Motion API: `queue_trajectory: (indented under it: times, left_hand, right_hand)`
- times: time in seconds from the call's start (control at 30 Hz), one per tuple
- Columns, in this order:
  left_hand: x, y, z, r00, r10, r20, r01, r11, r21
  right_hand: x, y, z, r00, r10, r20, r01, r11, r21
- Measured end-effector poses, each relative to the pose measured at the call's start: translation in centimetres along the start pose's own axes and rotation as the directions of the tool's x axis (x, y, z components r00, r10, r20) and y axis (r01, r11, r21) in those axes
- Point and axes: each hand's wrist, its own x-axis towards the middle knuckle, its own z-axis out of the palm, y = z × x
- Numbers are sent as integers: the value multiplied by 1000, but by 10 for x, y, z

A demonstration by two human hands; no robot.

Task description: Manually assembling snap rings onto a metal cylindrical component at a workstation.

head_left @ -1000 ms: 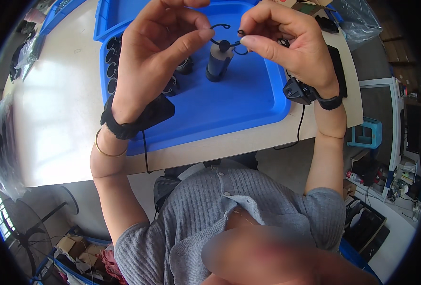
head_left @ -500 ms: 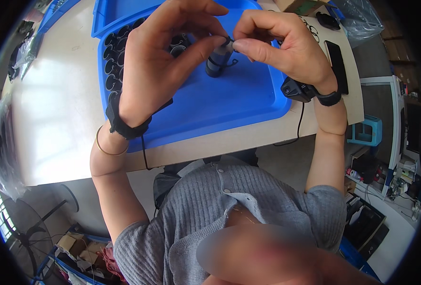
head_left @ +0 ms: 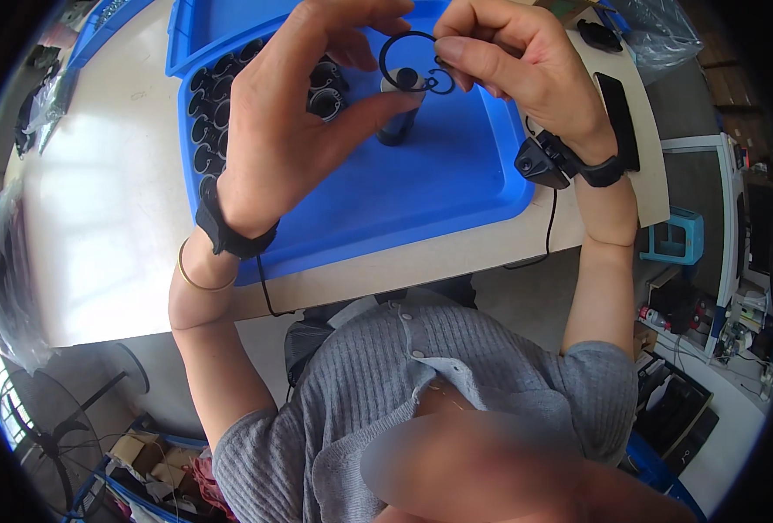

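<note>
A thin black retaining ring [head_left: 383,59], larger and open-shaped, is pinched at its right side by my right hand [head_left: 526,74]. A smaller black ring with eyelet ends [head_left: 452,83] hangs at its lower right, just below my right fingertips. Spread wide around the ring's left side, my left hand [head_left: 286,113] has thumb and fingers apart; its thumb tip is close to the ring's lower edge, and I cannot tell if they touch. Behind the rings, a dark cylinder with a paler upper part [head_left: 393,135] stands upright in the blue tray [head_left: 404,209].
Several black round parts with ring-shaped tops [head_left: 205,159] fill the tray's left side. A black phone [head_left: 617,122] lies right of the tray. Cabled black devices [head_left: 539,161] are strapped at my wrists. Clear plastic bags [head_left: 661,44] sit at the far right.
My left thumb and fingers have parted from their pinch. The ring has turned to show its round outline, held by my right hand, which has shifted slightly up.
</note>
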Motion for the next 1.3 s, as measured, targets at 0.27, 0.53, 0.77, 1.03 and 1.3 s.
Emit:
queue_trajectory:
  times: [0.27,0.53,0.77,1.03,1.3]
  left_hand:
    - [6,2,-7,991,-116,62,120,990,-80]
    - [3,-2,-7,959,-198,201,201,980,6]
    - [3,1,-5,943,-242,230,234,970,61]
    - [5,3,-4,942,-240,236,237,971,42]
    - [4,7,-4,938,-256,235,241,966,92]
  right_hand:
    - [2,0,-4,1000,18,-4,-19,993,-116]
    - [10,-8,-20,995,64,-82,-90,924,-371]
    - [14,22,-32,999,2,41,32,581,-813]
    - [10,73,-28,979,177,106,45,317,-947]
    - [12,75,-28,962,245,117,39,301,-953]
